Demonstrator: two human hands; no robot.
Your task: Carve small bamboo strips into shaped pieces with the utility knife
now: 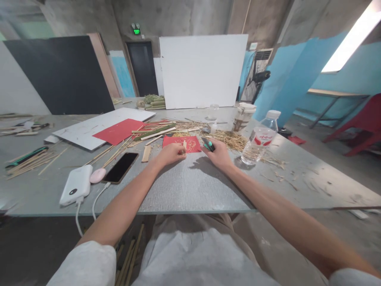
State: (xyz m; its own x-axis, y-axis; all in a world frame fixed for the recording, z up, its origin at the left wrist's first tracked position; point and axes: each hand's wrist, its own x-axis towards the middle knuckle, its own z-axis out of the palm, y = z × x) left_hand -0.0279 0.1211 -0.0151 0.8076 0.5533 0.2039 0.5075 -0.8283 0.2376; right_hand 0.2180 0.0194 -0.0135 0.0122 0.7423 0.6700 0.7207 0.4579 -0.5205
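Observation:
My right hand (219,154) is closed around a black and green utility knife (209,145), which points up and to the left. The fingers of my left hand (172,153) are pinched at a short pale strip (185,144). Under that strip lies a small red sheet (195,143), flat on the grey table (190,186) and strewn with thin yellowish shavings. Just left of my left hand rests a flat pale piece of wood (146,154). A gap separates my two hands, and the knife does not touch the strip.
Straw bits (230,139) and a water bottle (259,139) stand right. Left are a phone (121,167), a cabled power bank (76,184), a pink round object (97,175) and a larger red sheet (119,132) on a white board (89,125). Stalks (157,133) lie behind.

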